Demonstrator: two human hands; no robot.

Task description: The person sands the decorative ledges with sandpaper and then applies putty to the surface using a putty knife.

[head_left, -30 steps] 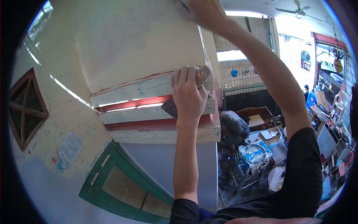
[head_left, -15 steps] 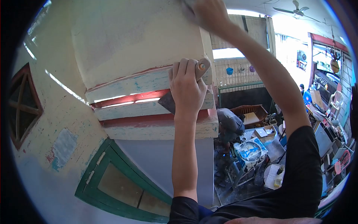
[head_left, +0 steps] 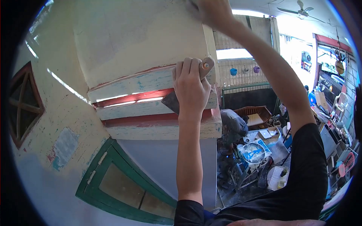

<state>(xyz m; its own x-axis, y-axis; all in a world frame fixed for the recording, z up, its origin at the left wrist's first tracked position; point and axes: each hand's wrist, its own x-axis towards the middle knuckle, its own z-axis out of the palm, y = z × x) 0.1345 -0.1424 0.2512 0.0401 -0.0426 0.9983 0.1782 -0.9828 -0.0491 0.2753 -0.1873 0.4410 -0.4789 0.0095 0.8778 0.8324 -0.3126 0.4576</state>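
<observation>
My left hand (head_left: 191, 86) is wrapped round the handle of a putty knife (head_left: 171, 102) and rests against the ledge's painted mouldings (head_left: 151, 80). The dark blade sticks out to the left below my fingers, and the rounded handle end shows by my thumb. Higher up, my right hand (head_left: 215, 14) is at the pale wall face (head_left: 139, 34), cut off by the top edge of the view. Its fingers are closed on something dark grey, too blurred to name. White paint on the mouldings is chipped, with blue and red showing.
Below left is a green-framed panel (head_left: 94, 173); a red-framed lattice opening (head_left: 26, 105) is in the left wall. Down to the right, a crouching person (head_left: 232, 122) is near a paint-spattered blue-and-white surface (head_left: 253, 152) and clutter. A ceiling fan (head_left: 301, 12) hangs at upper right.
The whole view has shifted slightly. My left hand keeps its grip on the putty knife at the mouldings; my right hand stays high on the wall, still blurred.
</observation>
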